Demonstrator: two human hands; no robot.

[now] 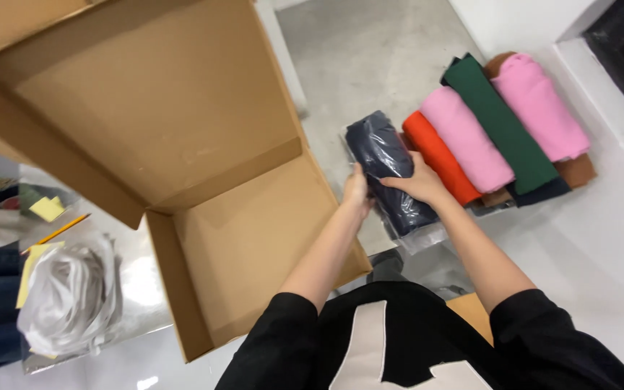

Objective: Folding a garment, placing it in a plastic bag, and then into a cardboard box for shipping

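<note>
Your left hand and right hand are both clamped on the bagged navy garment, steadying its slippery wrap just beside the open cardboard box; it seems lifted slightly off the bench.

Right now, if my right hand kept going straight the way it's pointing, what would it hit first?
The right hand points left across the navy bagged roll; past it, probably the left hand, then the cardboard box wall.

Grey concrete floor, white surface (glossy), white wall.
</note>
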